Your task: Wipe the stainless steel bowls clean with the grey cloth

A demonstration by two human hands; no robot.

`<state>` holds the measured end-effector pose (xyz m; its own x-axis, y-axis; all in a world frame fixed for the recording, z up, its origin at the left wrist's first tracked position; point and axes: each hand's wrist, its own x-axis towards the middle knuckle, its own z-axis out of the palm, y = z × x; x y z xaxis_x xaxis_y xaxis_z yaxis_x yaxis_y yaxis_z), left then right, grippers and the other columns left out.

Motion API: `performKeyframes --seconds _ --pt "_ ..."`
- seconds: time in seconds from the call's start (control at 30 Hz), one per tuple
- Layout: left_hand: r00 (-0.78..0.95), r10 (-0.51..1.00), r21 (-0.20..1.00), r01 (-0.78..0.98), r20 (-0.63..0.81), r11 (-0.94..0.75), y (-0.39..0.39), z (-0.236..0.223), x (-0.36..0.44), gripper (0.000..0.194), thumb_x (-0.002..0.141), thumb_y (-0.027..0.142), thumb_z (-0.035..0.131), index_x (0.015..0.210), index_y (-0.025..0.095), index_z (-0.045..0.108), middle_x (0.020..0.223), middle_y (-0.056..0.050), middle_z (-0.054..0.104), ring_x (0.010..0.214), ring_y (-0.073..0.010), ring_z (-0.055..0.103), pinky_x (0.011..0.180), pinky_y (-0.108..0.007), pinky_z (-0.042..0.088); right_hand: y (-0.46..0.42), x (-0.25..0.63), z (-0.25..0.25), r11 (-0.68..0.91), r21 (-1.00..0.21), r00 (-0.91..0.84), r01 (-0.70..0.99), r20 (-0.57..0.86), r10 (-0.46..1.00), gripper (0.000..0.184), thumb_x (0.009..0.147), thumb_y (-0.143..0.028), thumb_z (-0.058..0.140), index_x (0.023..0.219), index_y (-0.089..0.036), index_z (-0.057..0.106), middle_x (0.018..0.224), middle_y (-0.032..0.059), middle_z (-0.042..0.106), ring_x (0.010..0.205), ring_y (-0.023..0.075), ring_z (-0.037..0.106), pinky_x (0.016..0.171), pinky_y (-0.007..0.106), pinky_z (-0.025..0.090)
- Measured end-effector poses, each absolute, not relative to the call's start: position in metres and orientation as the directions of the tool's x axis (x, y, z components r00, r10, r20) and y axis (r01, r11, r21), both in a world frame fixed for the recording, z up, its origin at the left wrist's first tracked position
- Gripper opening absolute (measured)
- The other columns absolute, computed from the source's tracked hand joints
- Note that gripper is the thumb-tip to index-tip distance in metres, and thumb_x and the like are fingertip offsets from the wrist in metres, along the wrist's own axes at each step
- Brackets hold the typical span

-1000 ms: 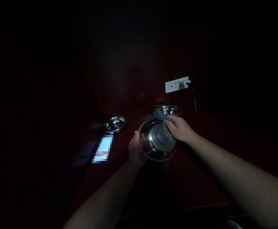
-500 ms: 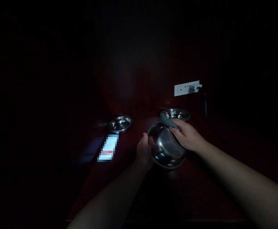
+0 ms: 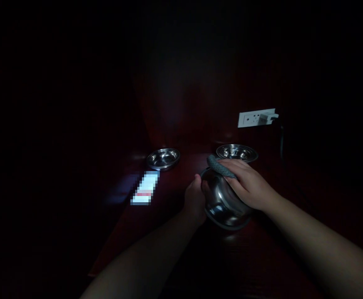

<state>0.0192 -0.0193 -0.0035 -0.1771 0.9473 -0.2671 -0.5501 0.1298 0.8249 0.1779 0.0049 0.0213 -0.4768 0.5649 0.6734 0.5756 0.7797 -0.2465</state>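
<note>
A shiny metal bowl [image 3: 225, 203] is held tilted above the dark red table, its rounded outside toward me. My left hand [image 3: 195, 199] grips its left rim, thumb up; the other fingers are hidden behind. My right hand [image 3: 246, 182] is closed on a grey-green textured cloth [image 3: 220, 167] and presses it against the bowl's upper right side. Just beyond the right hand sits a metal dish [image 3: 250, 154], partly covered by it. A second metal dish [image 3: 163, 158] stands farther left.
A lit phone [image 3: 145, 189], its screen blurred out, lies on the table [image 3: 165, 195] in front of the left dish. On the wall at the right is a white socket panel [image 3: 246, 119] with a plug [image 3: 267, 118] and a dark cable [image 3: 281, 143]. The surroundings are very dark.
The bowl has tipped and shifted slightly down and right in the picture, with both hands on it. My right hand has slid the cloth along its upper side. The view has also turned a little.
</note>
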Motion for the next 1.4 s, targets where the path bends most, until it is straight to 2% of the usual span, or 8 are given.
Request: performKeyframes --seconds 0.23,0.4,0.6,0.73,0.9,1.13,1.2,1.4 --pt "-0.103 0.96 0.758 -0.638 -0.26 0.137 -0.017 -0.007 0.022 0.035 0.088 0.042 0.052 0.089 0.012 0.068 0.082 -0.008 0.069 0.073 -0.0174 0.063 0.073 -0.031 0.047 -0.006 0.169 0.025 0.827 -0.19 -0.59 0.529 0.619 0.519 0.041 0.091 -0.021 0.046 0.132 -0.023 0.052 0.133 0.0075 0.057 0.123 0.0261 0.05 0.103 0.048 0.039" --pt "-0.055 0.968 0.679 -0.723 -0.247 0.132 -0.014 -0.011 0.023 0.021 0.084 0.03 0.056 0.08 0.011 0.065 0.072 -0.006 0.066 0.064 -0.0163 0.061 0.07 -0.031 0.048 -0.016 0.163 0.024 0.861 -0.179 -0.65 0.477 0.588 0.482 0.043 0.086 -0.017 0.049 0.128 -0.023 0.056 0.134 0.0061 0.057 0.126 0.0273 0.047 0.103 0.05 0.037" --pt "0.068 0.978 0.595 -0.784 -0.197 0.175 -0.01 -0.013 0.016 0.045 0.094 0.043 0.036 0.091 0.009 0.066 0.085 -0.011 0.069 0.078 -0.0209 0.066 0.089 -0.038 0.048 -0.014 0.161 0.017 0.898 -0.168 -0.701 0.407 0.573 0.425 0.054 0.078 -0.01 0.053 0.129 -0.024 0.056 0.139 0.0044 0.053 0.131 0.0272 0.042 0.107 0.05 0.036" --pt "0.141 0.964 0.545 -0.802 -0.225 0.244 -0.006 -0.01 0.011 0.056 0.094 0.049 0.03 0.102 0.007 0.065 0.095 -0.015 0.07 0.094 -0.0257 0.066 0.099 -0.041 0.044 -0.011 0.162 0.013 0.913 -0.163 -0.697 0.374 0.6 0.393 0.049 0.078 -0.01 0.054 0.124 -0.025 0.06 0.14 0.0043 0.053 0.134 0.028 0.039 0.106 0.051 0.038" --pt "0.106 0.965 0.562 -0.795 -0.239 0.227 -0.003 -0.002 0.006 0.06 0.095 0.049 0.026 0.103 0.004 0.066 0.096 -0.017 0.07 0.098 -0.026 0.066 0.099 -0.038 0.044 -0.011 0.163 0.013 0.922 -0.14 -0.691 0.36 0.624 0.365 0.038 0.08 -0.013 0.058 0.114 -0.025 0.067 0.138 0.0055 0.055 0.133 0.0291 0.041 0.103 0.051 0.041" --pt "-0.049 0.959 0.574 -0.809 -0.278 0.125 0.009 0.002 -0.002 0.052 0.097 0.043 0.027 0.102 0.008 0.065 0.096 -0.013 0.07 0.091 -0.0213 0.067 0.093 -0.034 0.049 -0.01 0.163 0.012 0.911 -0.123 -0.639 0.393 0.677 0.366 0.036 0.079 -0.015 0.059 0.113 -0.025 0.068 0.137 0.0067 0.056 0.131 0.0298 0.043 0.102 0.054 0.041" --pt "-0.079 0.955 0.569 -0.816 -0.286 0.103 0.014 0.0 -0.005 0.049 0.097 0.042 0.029 0.102 0.009 0.064 0.097 -0.013 0.07 0.092 -0.021 0.067 0.092 -0.034 0.05 -0.008 0.164 0.01 0.905 -0.14 -0.609 0.401 0.697 0.378 0.038 0.081 -0.015 0.057 0.116 -0.027 0.066 0.137 0.0066 0.056 0.131 0.0293 0.042 0.103 0.054 0.041" --pt "-0.021 0.984 0.551 -0.83 -0.175 0.08 0.024 -0.007 -0.008 0.051 0.097 0.04 0.026 0.104 0.009 0.066 0.106 -0.016 0.07 0.103 -0.0257 0.066 0.096 -0.04 0.049 0.004 0.171 0.003 0.849 -0.254 -0.461 0.464 0.749 0.476 0.045 0.082 -0.014 0.053 0.124 -0.027 0.062 0.137 0.0075 0.055 0.13 0.0278 0.045 0.106 0.055 0.038"
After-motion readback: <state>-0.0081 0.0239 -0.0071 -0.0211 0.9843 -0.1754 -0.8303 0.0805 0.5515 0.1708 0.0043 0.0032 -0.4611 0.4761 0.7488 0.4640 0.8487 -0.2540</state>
